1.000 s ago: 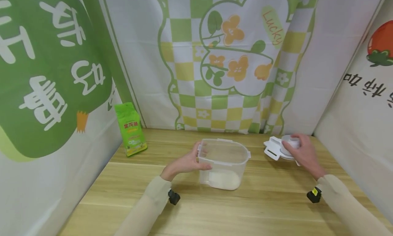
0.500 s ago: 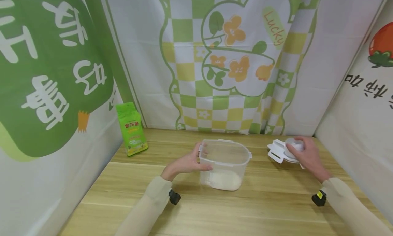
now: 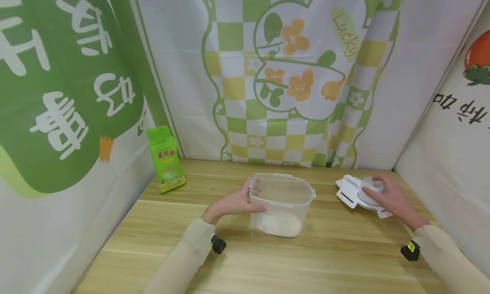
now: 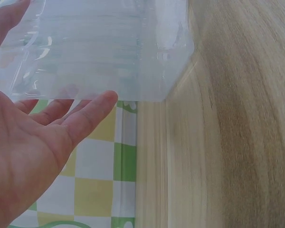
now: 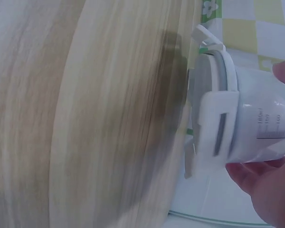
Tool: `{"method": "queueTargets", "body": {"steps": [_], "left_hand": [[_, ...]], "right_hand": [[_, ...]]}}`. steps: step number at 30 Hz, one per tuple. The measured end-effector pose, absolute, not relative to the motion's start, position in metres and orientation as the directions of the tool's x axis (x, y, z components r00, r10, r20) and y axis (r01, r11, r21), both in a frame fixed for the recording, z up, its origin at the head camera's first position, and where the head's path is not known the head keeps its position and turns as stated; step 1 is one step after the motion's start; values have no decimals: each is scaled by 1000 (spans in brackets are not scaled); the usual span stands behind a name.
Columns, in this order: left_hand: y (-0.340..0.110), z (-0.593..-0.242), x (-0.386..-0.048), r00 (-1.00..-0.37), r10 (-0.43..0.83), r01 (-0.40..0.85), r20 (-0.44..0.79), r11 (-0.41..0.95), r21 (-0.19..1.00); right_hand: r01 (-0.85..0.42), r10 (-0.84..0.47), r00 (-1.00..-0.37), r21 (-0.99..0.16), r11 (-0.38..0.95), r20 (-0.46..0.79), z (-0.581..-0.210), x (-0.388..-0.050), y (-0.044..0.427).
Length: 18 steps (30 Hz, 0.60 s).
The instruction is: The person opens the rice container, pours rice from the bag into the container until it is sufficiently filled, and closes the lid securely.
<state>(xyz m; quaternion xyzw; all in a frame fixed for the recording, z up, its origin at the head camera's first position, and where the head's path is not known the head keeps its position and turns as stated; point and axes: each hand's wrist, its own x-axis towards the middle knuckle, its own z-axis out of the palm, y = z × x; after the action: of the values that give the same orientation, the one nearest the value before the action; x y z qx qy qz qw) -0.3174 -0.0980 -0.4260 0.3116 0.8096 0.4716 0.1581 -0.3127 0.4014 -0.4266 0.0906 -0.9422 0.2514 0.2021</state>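
Observation:
A clear plastic storage container with a layer of white contents stands open-topped on the table. My left hand grips its left end, thumb in front and fingers round the back. The container's clear wall fills the top of the left wrist view. To the right, my right hand holds a translucent measuring cup that sits on a white lid with side clips. In the right wrist view, thumb and fingers span the marked cup. A shadow lies beside the lid; whether it touches the table is unclear.
A green packet with red lettering stands upright at the table's back left. Printed curtains hang along the back edge, and fabric walls close both sides. Bare wood tabletop lies in front of the container.
My right hand has moved right and slightly nearer to me, with the cup and lid in it. The left hand keeps its grip on the container, which stays in place.

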Motion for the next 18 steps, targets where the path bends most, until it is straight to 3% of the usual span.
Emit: {"method": "queueTargets", "body": {"steps": [18], "left_hand": [[-98,-426,-319,-749,662,357,22,376,855]], "right_hand": [[-201,-112,-967,-418,886,228,-428,-303,408]]}}
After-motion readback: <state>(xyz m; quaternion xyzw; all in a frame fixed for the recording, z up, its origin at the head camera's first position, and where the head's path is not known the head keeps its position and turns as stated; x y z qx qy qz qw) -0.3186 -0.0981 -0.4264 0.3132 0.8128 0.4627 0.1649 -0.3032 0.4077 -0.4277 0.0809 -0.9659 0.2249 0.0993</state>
